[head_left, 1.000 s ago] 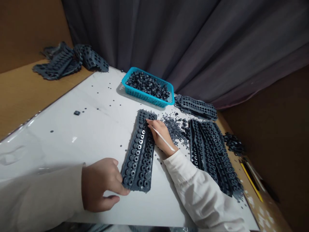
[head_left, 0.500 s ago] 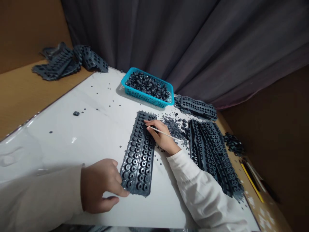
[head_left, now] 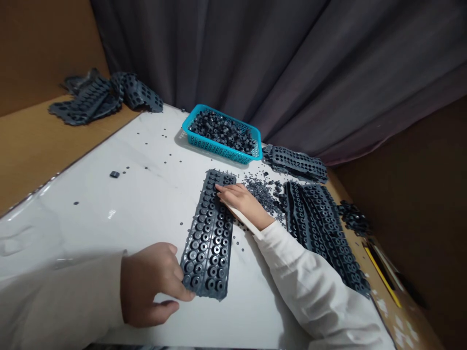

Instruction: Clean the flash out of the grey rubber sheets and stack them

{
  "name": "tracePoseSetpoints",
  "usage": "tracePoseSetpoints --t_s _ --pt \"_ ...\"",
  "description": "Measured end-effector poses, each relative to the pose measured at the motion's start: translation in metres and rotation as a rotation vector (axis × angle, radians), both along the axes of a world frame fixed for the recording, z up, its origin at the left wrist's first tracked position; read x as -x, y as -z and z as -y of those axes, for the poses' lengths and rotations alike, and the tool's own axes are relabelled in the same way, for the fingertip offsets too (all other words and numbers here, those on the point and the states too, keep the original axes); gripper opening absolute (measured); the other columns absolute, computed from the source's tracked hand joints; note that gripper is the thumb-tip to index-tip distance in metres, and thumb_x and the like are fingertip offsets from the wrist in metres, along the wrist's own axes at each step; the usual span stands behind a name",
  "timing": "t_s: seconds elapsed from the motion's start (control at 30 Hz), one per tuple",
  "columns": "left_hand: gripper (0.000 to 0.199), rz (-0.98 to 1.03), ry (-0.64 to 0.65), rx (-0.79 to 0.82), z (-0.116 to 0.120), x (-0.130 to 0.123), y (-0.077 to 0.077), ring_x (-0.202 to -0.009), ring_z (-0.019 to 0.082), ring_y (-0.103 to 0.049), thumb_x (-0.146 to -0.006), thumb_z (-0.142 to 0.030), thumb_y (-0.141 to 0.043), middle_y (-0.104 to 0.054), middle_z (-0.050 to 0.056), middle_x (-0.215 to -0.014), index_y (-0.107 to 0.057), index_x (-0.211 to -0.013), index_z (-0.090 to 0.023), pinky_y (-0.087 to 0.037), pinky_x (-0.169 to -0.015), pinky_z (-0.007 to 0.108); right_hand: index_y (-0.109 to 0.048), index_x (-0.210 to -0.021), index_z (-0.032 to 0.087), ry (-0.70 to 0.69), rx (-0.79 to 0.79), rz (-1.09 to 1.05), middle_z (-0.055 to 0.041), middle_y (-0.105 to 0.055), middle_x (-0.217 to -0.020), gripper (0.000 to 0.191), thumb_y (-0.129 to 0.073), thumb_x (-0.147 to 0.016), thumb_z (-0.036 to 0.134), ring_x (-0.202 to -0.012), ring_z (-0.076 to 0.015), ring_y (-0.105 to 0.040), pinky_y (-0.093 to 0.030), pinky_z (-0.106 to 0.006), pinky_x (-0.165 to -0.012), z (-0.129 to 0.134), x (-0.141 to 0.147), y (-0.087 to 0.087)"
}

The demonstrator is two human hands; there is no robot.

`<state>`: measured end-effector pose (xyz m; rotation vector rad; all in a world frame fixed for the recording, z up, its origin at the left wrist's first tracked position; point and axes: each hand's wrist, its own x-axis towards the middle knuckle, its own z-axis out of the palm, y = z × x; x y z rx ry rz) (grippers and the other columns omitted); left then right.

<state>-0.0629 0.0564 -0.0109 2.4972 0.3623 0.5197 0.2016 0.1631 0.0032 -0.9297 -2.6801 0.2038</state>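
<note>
A dark grey moulded rubber sheet (head_left: pixel 211 238) lies lengthwise on the white table, with rows of round raised pieces, many with a hole in the middle. At its near left corner, my left hand (head_left: pixel 155 284) rests with the index fingertip on the edge. The thumb is apart and nothing is held. My right hand (head_left: pixel 244 201) is over the sheet's far right part, fingers closed round a thin pale stick (head_left: pixel 241 217). The stick looks smeared and runs back under the palm towards the wrist. Its tip is hidden by the fingers.
A blue basket (head_left: pixel 222 149) full of small dark pieces stands at the back. Tiny grey discs (head_left: pixel 262 192) are heaped right of the sheet. More moulded sheets (head_left: pixel 321 228) and punched sheets (head_left: pixel 297 163) lie right. Scrap sheets (head_left: pixel 87 99) sit far left; a yellow pencil-like rod (head_left: pixel 383 276) lies right.
My right hand has turned a little, and the stick now lies closer along the palm. My left hand stays on the sheet's corner. The view has shifted slightly.
</note>
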Motion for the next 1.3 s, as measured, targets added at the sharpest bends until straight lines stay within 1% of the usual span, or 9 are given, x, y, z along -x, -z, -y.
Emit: tracePoseSetpoints --t_s 0.13,0.33,0.47,0.6,0.7,0.87,1.0,1.1,1.3 --pt "0.032 0.001 0.017 -0.006 -0.001 0.0 0.0 -0.058 0.016 -0.058 -0.072 -0.023 -0.055 -0.064 -0.002 -0.065 -0.061 -0.103 -0.031 -0.043 -0.069 0.03 -0.058 -0.105 0.02 0.015 -0.1 0.078 -0.0122 -0.051 -0.135 0.021 -0.039 -0.095 0.022 -0.104 -0.0242 -0.057 -0.042 -0.043 -0.088 -0.009 -0.001 0.0" --pt "0.035 0.003 0.042 -0.009 -0.003 0.001 0.0 -0.059 0.015 -0.059 -0.073 -0.022 -0.054 -0.064 -0.002 -0.066 -0.06 -0.106 -0.031 -0.043 -0.072 0.03 -0.056 -0.101 0.02 0.244 -0.048 -0.187 -0.0118 -0.063 -0.12 0.016 -0.041 -0.094 0.023 -0.101 -0.0233 -0.06 -0.044 -0.042 -0.087 -0.018 0.0 0.003" --pt "0.033 0.014 0.041 -0.019 -0.003 0.002 0.002 -0.06 0.015 -0.059 -0.074 -0.023 -0.053 -0.064 -0.002 -0.067 -0.059 -0.106 -0.03 -0.044 -0.072 0.029 -0.054 -0.097 0.02 0.162 0.089 -0.343 -0.01 -0.063 -0.118 0.013 -0.044 -0.093 0.025 -0.112 -0.021 -0.056 -0.043 -0.039 -0.093 -0.011 0.001 0.004" --pt "0.032 -0.002 0.018 -0.022 0.0 0.001 0.004 -0.06 0.016 -0.059 -0.074 -0.024 -0.053 -0.064 -0.002 -0.067 -0.059 -0.105 -0.03 -0.044 -0.073 0.03 -0.055 -0.097 0.022 0.144 0.148 -0.308 -0.008 -0.062 -0.122 0.012 -0.044 -0.093 0.026 -0.116 -0.0217 -0.053 -0.041 -0.042 -0.096 -0.006 0.003 0.005" --pt "0.032 -0.003 0.0 -0.03 0.001 0.001 0.004 -0.062 0.016 -0.06 -0.074 -0.025 -0.053 -0.064 -0.002 -0.068 -0.06 -0.105 -0.031 -0.045 -0.073 0.031 -0.055 -0.098 0.021 0.139 0.135 -0.258 -0.0079 -0.062 -0.122 0.012 -0.045 -0.093 0.025 -0.116 -0.0214 -0.054 -0.04 -0.042 -0.095 -0.007 0.004 0.007" --pt "0.034 0.007 0.039 -0.016 -0.003 0.001 0.002 -0.063 0.016 -0.06 -0.074 -0.023 -0.054 -0.065 -0.002 -0.07 -0.06 -0.106 -0.031 -0.045 -0.073 0.03 -0.058 -0.103 0.021 0.116 -0.003 -0.128 -0.0086 -0.061 -0.123 0.018 -0.043 -0.094 0.022 -0.11 -0.0218 -0.056 -0.042 -0.041 -0.092 -0.02 0.003 0.012" --pt "0.035 0.006 0.041 -0.021 -0.004 0.002 0.002 -0.063 0.016 -0.061 -0.074 -0.024 -0.054 -0.066 -0.002 -0.071 -0.059 -0.108 -0.032 -0.045 -0.072 0.029 -0.06 -0.101 0.019 0.196 -0.061 -0.159 -0.0123 -0.06 -0.124 0.019 -0.042 -0.093 0.022 -0.106 -0.024 -0.058 -0.043 -0.042 -0.092 -0.033 0.001 0.012" --pt "0.034 0.008 0.042 -0.025 -0.004 0.002 0.003 -0.062 0.016 -0.06 -0.075 -0.025 -0.054 -0.065 -0.002 -0.069 -0.06 -0.107 -0.031 -0.045 -0.071 0.029 -0.057 -0.102 0.018 0.21 -0.027 -0.238 -0.013 -0.063 -0.117 0.019 -0.041 -0.094 0.023 -0.103 -0.0226 -0.061 -0.047 -0.039 -0.089 -0.034 0.001 0.01" --pt "0.034 0.01 0.027 -0.021 0.0 0.002 0.007 -0.062 0.016 -0.06 -0.074 -0.024 -0.055 -0.065 -0.002 -0.067 -0.06 -0.107 -0.032 -0.045 -0.071 0.029 -0.056 -0.095 0.021 0.11 0.116 -0.369 -0.0116 -0.063 -0.118 0.016 -0.043 -0.094 0.03 -0.106 -0.0212 -0.06 -0.047 -0.038 -0.089 -0.023 0.004 0.011"
